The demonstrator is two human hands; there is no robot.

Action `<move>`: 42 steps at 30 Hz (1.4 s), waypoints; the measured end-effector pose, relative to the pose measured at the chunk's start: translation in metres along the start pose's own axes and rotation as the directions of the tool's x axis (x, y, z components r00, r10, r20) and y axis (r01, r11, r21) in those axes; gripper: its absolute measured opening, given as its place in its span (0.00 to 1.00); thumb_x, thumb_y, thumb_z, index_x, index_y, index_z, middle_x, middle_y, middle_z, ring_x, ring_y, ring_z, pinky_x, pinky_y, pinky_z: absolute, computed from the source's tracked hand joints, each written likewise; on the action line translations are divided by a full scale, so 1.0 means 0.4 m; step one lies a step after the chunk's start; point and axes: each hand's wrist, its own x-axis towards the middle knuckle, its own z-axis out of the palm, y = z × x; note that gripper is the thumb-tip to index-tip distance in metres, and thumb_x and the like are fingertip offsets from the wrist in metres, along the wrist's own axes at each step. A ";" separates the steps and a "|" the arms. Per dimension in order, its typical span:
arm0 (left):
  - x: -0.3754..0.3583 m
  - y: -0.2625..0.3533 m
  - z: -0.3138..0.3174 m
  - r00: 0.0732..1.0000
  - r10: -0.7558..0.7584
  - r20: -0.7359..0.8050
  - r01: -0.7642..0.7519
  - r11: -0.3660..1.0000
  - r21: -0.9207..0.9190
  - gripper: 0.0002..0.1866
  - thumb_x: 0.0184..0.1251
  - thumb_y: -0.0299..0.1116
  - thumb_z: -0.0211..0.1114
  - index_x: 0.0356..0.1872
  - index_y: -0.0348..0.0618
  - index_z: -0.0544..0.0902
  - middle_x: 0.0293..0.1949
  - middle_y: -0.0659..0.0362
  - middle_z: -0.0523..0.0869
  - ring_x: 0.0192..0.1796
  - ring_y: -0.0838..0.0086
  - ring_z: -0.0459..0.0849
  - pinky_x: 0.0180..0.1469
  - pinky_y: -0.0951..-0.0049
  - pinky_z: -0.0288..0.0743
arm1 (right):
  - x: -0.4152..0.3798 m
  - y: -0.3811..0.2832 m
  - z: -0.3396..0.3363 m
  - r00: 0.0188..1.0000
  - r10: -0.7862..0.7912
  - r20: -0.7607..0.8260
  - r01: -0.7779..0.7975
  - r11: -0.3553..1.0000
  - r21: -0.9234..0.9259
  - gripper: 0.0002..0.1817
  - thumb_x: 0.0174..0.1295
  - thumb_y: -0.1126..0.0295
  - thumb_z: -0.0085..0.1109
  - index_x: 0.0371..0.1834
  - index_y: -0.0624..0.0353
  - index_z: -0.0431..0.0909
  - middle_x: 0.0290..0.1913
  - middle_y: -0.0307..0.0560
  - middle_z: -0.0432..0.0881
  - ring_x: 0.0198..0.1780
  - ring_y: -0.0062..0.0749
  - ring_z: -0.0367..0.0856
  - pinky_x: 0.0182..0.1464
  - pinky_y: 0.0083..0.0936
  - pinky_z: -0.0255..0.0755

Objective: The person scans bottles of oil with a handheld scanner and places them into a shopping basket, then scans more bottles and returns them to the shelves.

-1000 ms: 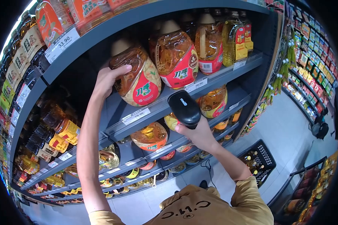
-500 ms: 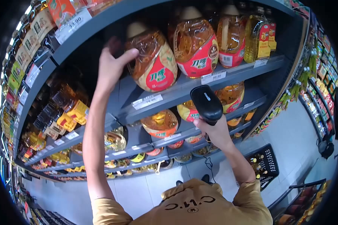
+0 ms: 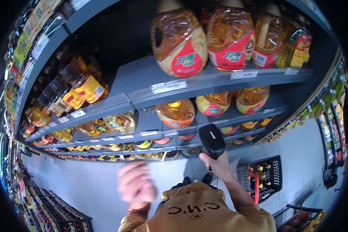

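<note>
Holding black scanner in right hand — gripping it closed, with thumb along its left side. Can see it in front of the lower shelves, below the big oil bottles and well apart from them. Can see left hand only as a blur, near the yellow-brown shirt and apart from the scanner. Looks partly curled — can't tell how far open, or whether holding anything.

Can see the big oil bottles in a row on the upper shelf, behind price tags on the front edge. Further left, can make out yellow-label bottles. One level down, more round oil bottles. On the floor at right, black basket with small bottles inside and a red handle.
</note>
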 end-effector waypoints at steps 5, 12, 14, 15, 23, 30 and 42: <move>-0.251 -0.019 0.078 0.785 -0.393 0.479 0.572 0.757 -0.316 0.06 0.61 0.21 0.71 0.38 0.32 0.86 0.38 0.50 0.89 0.37 0.66 0.89 0.41 0.71 0.83 | -0.081 0.169 0.043 0.984 0.047 -0.170 -0.053 0.998 -0.032 0.07 0.58 0.73 0.69 0.29 0.59 0.78 0.21 0.31 0.75 0.21 0.15 0.71 0.24 0.20 0.64; -0.468 -0.166 0.059 0.608 -0.318 0.728 0.568 0.815 -0.118 0.04 0.64 0.26 0.69 0.37 0.38 0.87 0.36 0.53 0.89 0.34 0.62 0.89 0.37 0.68 0.83 | -0.250 0.285 0.084 0.877 0.163 -0.452 -0.213 0.975 -0.061 0.08 0.57 0.76 0.69 0.32 0.63 0.77 0.21 0.35 0.76 0.19 0.17 0.73 0.21 0.20 0.64; -0.529 -0.189 0.080 0.476 -0.399 0.784 0.673 0.739 -0.032 0.05 0.66 0.29 0.67 0.38 0.39 0.87 0.36 0.53 0.89 0.34 0.61 0.89 0.38 0.68 0.82 | -0.302 0.319 0.090 0.802 0.159 -0.575 -0.235 0.970 -0.059 0.09 0.56 0.77 0.68 0.36 0.63 0.76 0.22 0.36 0.76 0.19 0.18 0.73 0.21 0.21 0.65; -0.543 -0.187 0.094 0.386 -0.421 0.821 0.716 0.697 0.020 0.08 0.68 0.33 0.66 0.40 0.39 0.87 0.36 0.51 0.88 0.34 0.61 0.88 0.38 0.68 0.81 | -0.320 0.328 0.084 0.787 0.155 -0.597 -0.231 0.972 -0.052 0.09 0.56 0.78 0.68 0.34 0.62 0.75 0.21 0.37 0.76 0.16 0.19 0.72 0.19 0.21 0.64; -0.716 0.017 0.203 0.090 -0.255 0.963 0.852 0.521 0.059 0.08 0.68 0.29 0.68 0.43 0.36 0.86 0.34 0.54 0.89 0.36 0.74 0.87 0.41 0.72 0.79 | -0.568 0.433 -0.015 0.596 -0.011 -0.803 -0.488 0.789 -0.374 0.30 0.54 0.66 0.71 0.59 0.66 0.72 0.47 0.62 0.85 0.47 0.52 0.85 0.52 0.41 0.77; -0.871 0.355 0.237 -0.275 -0.078 0.958 0.869 0.407 0.282 0.11 0.70 0.30 0.67 0.43 0.29 0.86 0.32 0.59 0.88 0.34 0.82 0.82 0.39 0.79 0.76 | -0.880 0.500 -0.147 0.500 0.020 -0.866 -0.435 0.870 -0.231 0.21 0.56 0.70 0.67 0.50 0.64 0.71 0.37 0.67 0.84 0.43 0.68 0.82 0.45 0.50 0.76; -0.888 0.742 0.514 0.203 0.161 0.966 0.641 0.724 -0.255 0.08 0.68 0.28 0.67 0.42 0.34 0.86 0.41 0.51 0.88 0.43 0.64 0.87 0.48 0.68 0.79 | -1.135 0.610 -0.541 0.354 0.168 -0.920 -0.589 0.804 -0.079 0.21 0.58 0.67 0.69 0.48 0.66 0.73 0.37 0.68 0.85 0.44 0.65 0.84 0.45 0.48 0.77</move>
